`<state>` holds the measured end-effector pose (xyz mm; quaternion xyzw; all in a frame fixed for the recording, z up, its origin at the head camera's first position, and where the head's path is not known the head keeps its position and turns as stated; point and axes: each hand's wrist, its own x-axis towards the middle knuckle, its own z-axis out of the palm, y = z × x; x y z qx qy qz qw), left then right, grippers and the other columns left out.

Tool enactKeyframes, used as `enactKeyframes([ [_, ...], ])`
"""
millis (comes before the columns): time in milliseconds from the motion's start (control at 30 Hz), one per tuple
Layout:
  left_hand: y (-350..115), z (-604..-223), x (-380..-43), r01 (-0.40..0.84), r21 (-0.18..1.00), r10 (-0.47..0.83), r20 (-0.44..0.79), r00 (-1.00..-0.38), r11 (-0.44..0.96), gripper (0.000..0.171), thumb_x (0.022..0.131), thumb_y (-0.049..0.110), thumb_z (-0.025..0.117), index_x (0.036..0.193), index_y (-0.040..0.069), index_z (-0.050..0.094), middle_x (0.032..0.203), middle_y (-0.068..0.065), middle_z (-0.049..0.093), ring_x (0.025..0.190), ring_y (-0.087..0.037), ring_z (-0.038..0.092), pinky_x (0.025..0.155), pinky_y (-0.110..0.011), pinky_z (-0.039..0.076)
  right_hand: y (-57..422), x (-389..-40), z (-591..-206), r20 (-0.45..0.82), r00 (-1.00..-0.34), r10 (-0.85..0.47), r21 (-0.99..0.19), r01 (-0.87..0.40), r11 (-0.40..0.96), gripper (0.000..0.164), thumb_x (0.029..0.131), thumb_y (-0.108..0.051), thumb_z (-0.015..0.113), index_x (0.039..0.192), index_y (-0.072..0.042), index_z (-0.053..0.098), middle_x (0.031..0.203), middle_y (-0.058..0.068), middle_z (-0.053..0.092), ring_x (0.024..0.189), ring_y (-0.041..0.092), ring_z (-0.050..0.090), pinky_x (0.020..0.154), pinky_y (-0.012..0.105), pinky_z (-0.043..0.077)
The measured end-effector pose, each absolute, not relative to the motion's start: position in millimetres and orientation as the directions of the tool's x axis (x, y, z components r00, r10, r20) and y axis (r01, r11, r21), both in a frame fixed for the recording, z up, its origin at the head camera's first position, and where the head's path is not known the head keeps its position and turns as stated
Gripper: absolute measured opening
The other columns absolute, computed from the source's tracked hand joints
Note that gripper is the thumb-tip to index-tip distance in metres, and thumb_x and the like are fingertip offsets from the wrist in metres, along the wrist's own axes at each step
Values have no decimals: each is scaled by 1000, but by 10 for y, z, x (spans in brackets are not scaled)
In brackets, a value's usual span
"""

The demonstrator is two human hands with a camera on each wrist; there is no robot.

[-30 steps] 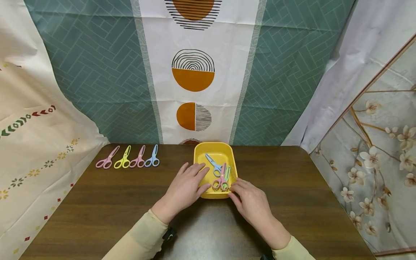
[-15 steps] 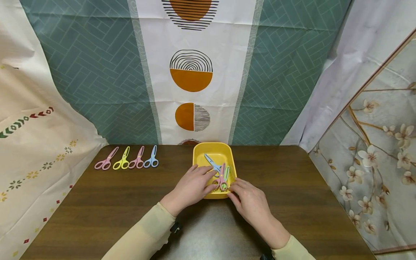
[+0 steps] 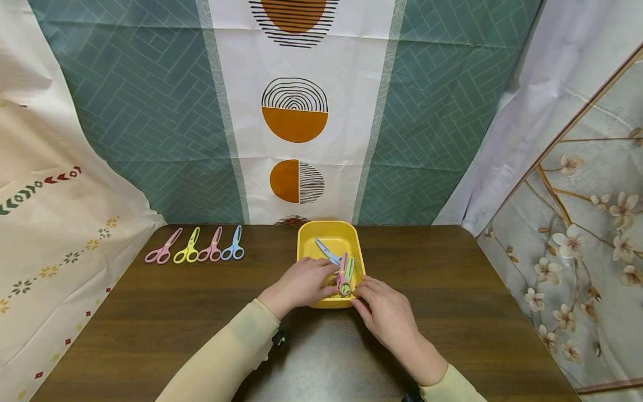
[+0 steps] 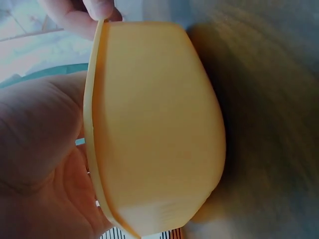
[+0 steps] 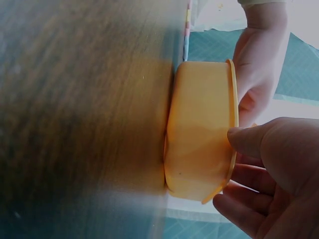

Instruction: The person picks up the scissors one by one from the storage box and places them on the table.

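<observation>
A yellow plastic bin (image 3: 312,304) stands on the table. Inside it, a blue pair of scissors (image 3: 327,251) lies towards the back, with pink scissors (image 3: 344,271) and green scissors (image 3: 350,268) nearer the front right. My left hand (image 3: 303,283) reaches over the bin's left side, thumb and forefinger apart beside the pink scissors' handle, partly covering it and the blue handle. My right hand (image 3: 389,312) pinches the bin's rim at the front right corner. In the right wrist view the thumb (image 5: 244,139) presses the bin's outer wall near the rim.
Along the table's back left lie pink scissors (image 3: 164,247), yellow scissors (image 3: 188,245), another pink pair (image 3: 212,245) and a blue pair (image 3: 234,244), side by side with blades pointing away. Patterned cloths (image 3: 427,111) hang behind the brown table (image 3: 211,301) and at both sides.
My left hand has moved right, further into the bin, towards the pink scissors, and now covers the blue scissors' handle. My right hand stays on the rim.
</observation>
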<state>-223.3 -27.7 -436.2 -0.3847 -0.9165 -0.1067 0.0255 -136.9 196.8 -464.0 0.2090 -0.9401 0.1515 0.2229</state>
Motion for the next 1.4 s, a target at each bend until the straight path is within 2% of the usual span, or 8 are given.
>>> enactKeyframes([
  [100,-251,-4358,-2270,717,168,711,104,-695,676,51,102,45,81,138,10,76,128,-6,75,110,-25,71,104,-46,56,1966,-1367,-4642,480,-815,-325,-194,-460,867,16,93,-26,92,103,-18,84,120,1,81,127,24,73,98,49,62],
  [200,-226,-4355,-2294,721,178,721,74,-689,670,52,101,44,82,141,12,76,128,-6,74,109,-24,70,103,-43,56,1967,-1363,-4641,474,-819,-325,-196,-458,867,15,94,-27,92,103,-18,84,120,1,81,127,23,72,98,49,62],
  [400,-184,-4353,-2325,729,212,740,41,-672,650,40,103,39,81,138,20,79,127,-5,73,110,-23,67,103,-42,56,1970,-1366,-4636,465,-824,-323,-190,-449,873,15,95,-28,91,104,-19,83,120,0,81,128,23,72,97,49,62],
  [533,-170,-4361,-2339,724,216,738,22,-674,655,34,103,38,80,134,23,82,122,-4,72,105,-21,64,99,-41,55,1966,-1367,-4633,459,-828,-321,-192,-445,875,15,95,-28,90,104,-19,83,120,1,81,129,23,72,98,49,62],
  [867,-148,-4429,-2385,721,173,730,11,-683,671,34,103,42,80,133,26,82,116,-1,70,99,-19,59,95,-37,53,1963,-1367,-4627,453,-832,-320,-197,-444,874,16,95,-28,91,105,-18,84,120,1,81,129,24,72,99,50,62],
  [1000,-147,-4447,-2392,727,133,731,29,-682,673,25,101,43,82,118,24,83,106,2,67,94,-18,59,90,-37,51,1963,-1369,-4630,466,-823,-325,-191,-451,872,17,95,-28,91,105,-17,84,119,1,81,128,23,72,98,49,62],
  [1133,-146,-4458,-2401,732,113,734,39,-679,671,21,100,44,83,101,24,77,94,6,59,84,-16,54,82,-35,47,1964,-1369,-4630,471,-820,-326,-189,-455,870,17,94,-27,91,105,-17,84,119,1,81,128,23,72,98,49,62],
  [1400,-126,-4432,-2390,711,108,715,-6,-699,695,23,99,46,84,102,24,76,86,8,54,79,-15,53,77,-37,45,1966,-1366,-4629,471,-819,-327,-194,-458,867,16,94,-26,91,104,-18,84,118,0,81,129,23,72,100,48,61],
])
